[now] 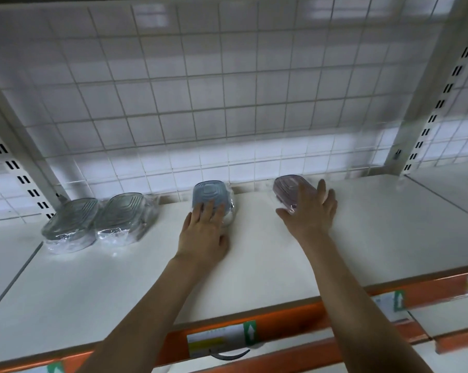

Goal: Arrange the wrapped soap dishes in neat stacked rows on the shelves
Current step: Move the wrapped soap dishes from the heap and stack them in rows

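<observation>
Hands: both of mine reach onto the white shelf, forearms crossing its orange front edge.
Left hand: fingers laid fairly straight over the near end of the blue soap dish, thumb out to the right on the shelf; pressing on it rather than curled round it.
Right hand: fingers spread and straight over the right side of the pink soap dish, thumb tucked at its near corner against the wrap; resting on it, no clear pinch.
Blue soap dish: clear-wrapped, at the back of the shelf, close to the wire grid panel.
Pink soap dish: clear-wrapped, to the right of the blue one and apart from it, also near the back.
Grey soap dishes: two wrapped ones, left grey soap dish and right grey soap dish, side by side and touching, well left of the blue one, set at an angle.
In the way: nothing lies on the shelf between the blue and grey dishes.
Surroundings: slotted upright posts at left and right; price label with a green arrow tag on the orange edge; another shelf below, partly seen.
Image quality: some motion blur; wrap details unclear.
</observation>
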Motion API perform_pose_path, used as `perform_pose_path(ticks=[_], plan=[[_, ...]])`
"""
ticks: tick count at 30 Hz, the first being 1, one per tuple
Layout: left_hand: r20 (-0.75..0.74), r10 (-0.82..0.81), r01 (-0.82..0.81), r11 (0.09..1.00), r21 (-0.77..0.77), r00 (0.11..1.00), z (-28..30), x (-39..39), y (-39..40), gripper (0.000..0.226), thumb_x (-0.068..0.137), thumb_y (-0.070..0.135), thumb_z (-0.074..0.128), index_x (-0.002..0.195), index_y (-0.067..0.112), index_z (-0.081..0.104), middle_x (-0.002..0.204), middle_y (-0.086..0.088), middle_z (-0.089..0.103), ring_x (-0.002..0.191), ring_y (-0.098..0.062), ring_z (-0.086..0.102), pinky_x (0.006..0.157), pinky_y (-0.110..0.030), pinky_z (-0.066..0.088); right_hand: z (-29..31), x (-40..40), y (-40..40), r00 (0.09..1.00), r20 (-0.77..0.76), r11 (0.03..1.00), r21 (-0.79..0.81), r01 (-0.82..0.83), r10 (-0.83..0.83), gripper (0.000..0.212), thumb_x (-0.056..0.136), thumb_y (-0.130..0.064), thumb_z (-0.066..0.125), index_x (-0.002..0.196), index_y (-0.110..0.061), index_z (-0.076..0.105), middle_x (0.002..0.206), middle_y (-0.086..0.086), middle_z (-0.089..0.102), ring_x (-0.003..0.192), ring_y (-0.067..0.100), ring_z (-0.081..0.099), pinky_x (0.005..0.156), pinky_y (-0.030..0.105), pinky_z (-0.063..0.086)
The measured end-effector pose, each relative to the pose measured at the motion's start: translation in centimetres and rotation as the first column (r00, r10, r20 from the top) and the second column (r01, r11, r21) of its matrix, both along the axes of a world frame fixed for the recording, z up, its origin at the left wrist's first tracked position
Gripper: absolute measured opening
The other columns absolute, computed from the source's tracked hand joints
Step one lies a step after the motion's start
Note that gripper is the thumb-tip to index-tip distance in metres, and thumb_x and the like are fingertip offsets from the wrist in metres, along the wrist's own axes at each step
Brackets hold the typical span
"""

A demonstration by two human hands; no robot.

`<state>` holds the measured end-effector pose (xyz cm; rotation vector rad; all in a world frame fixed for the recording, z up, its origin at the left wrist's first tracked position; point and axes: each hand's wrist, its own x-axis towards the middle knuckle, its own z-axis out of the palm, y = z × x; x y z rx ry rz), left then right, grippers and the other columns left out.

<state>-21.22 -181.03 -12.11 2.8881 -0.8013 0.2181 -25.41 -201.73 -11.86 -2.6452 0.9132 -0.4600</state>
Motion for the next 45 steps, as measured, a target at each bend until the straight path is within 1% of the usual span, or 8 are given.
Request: perform_pose_path(ticks=[5, 13, 23, 30, 33, 36, 39, 45], plan=[[-0.013, 0.023, -0.024, 1.000, -0.020, 1.000, -0.4, -0.2, -0.2, 0.067, 0.094, 0.032, 0.039, 0.151, 0.021, 0.005, 0.159, -0.004, 0.001, 0.145, -0.024, -0.001, 0.117, -0.035, 0.006, -0.2, -0.5, 1.2, 0.981, 0.025, 0.967, -0.175, -0.184, 0.191, 0.048, 0.094, -0.030, 0.049, 0.139, -0.015, 0.040, 0.145, 0.003, 0.033, 0.134, 0.026, 0.027, 0.106, 0.032, 0.026], [-0.026, 0.043, -0.043, 0.999, -0.020, 0.999, -0.5, -0.7, -0.1, 0.069, 0.096, 0.039, 0.037, 0.151, 0.022, 0.000, 0.160, -0.003, -0.004, 0.146, -0.023, -0.005, 0.118, -0.035, 0.004, 0.3, 0.3, -1.0, 0.986, -0.096, 0.977, -0.151, -0.150, 0.137, 0.050, 0.093, -0.018, 0.047, 0.139, -0.007, 0.032, 0.144, 0.013, 0.030, 0.132, 0.030, 0.027, 0.107, 0.035, 0.028], [-0.075, 0.039, -0.041, 0.999, -0.024, 0.996, -0.2, -0.5, -0.3, 0.069, 0.097, 0.045, 0.037, 0.151, 0.022, 0.001, 0.160, -0.003, -0.004, 0.146, -0.024, -0.006, 0.118, -0.035, 0.001, 1.0, 0.4, -3.0, 0.990, -0.087, 0.991, -0.068, -0.119, 0.113, 0.048, 0.094, -0.019, 0.048, 0.138, -0.006, 0.036, 0.145, 0.013, 0.030, 0.134, 0.031, 0.023, 0.105, 0.037, 0.030], [-0.101, 0.033, -0.041, 0.997, -0.070, 0.994, -0.2, 0.0, 0.3, 0.071, 0.095, 0.051, 0.038, 0.151, 0.022, 0.004, 0.158, -0.009, -0.002, 0.145, -0.026, -0.005, 0.118, -0.042, 0.002, 1.5, 0.6, -1.2, 0.990, -0.029, 0.991, -0.014, -0.136, 0.135, 0.055, 0.095, -0.027, 0.048, 0.143, -0.005, 0.033, 0.153, 0.016, 0.021, 0.142, 0.031, 0.013, 0.115, 0.036, 0.015], [-0.028, 0.035, -0.038, 0.990, -0.137, 0.999, 0.0, -0.7, 1.9, 0.080, 0.088, 0.059, 0.031, 0.152, 0.016, 0.008, 0.156, -0.017, 0.012, 0.144, -0.034, 0.008, 0.118, -0.044, 0.009, 1.6, -0.1, 2.0, 0.976, 0.045, 0.977, 0.019, -0.214, 0.213, 0.054, 0.096, -0.029, 0.047, 0.143, -0.005, 0.035, 0.155, 0.013, 0.020, 0.144, 0.027, 0.012, 0.116, 0.033, 0.011], [0.083, 0.064, -0.039, 0.960, -0.277, 0.994, 0.4, -2.8, 5.2, 0.074, 0.081, 0.049, 0.035, 0.142, 0.007, 0.038, 0.143, -0.026, 0.039, 0.134, -0.046, 0.032, 0.111, -0.052, 0.025, 1.5, -1.8, 6.4, 0.951, 0.136, 0.951, 0.100, -0.292, 0.277, 0.052, 0.096, -0.028, 0.048, 0.143, -0.007, 0.037, 0.155, 0.010, 0.023, 0.145, 0.023, 0.012, 0.115, 0.027, 0.011], [0.000, 0.183, -0.171, 0.919, -0.354, 0.983, -0.1, -5.2, 10.1, 0.084, 0.075, 0.057, 0.027, 0.138, 0.005, 0.044, 0.137, -0.025, 0.047, 0.132, -0.045, 0.034, 0.108, -0.052, 0.029, 0.9, -3.4, 11.6, 0.924, 0.192, 0.926, 0.120, -0.358, 0.332, 0.050, 0.095, -0.028, 0.050, 0.140, -0.008, 0.042, 0.153, 0.007, 0.028, 0.143, 0.021, 0.016, 0.114, 0.026, 0.015], [0.058, 0.373, -0.326, 0.867, -0.377, 0.926, -1.5, -8.2, 21.7, 0.067, 0.079, 0.047, 0.039, 0.125, 0.003, 0.057, 0.120, -0.024, 0.059, 0.113, -0.050, 0.051, 0.086, -0.060, 0.046, 0.7, -4.1, 23.2, 0.845, 0.236, 0.861, 0.056, -0.505, 0.480, 0.048, 0.094, -0.027, 0.052, 0.137, -0.007, 0.046, 0.147, 0.007, 0.038, 0.139, 0.022, 0.026, 0.113, 0.026, 0.018]])
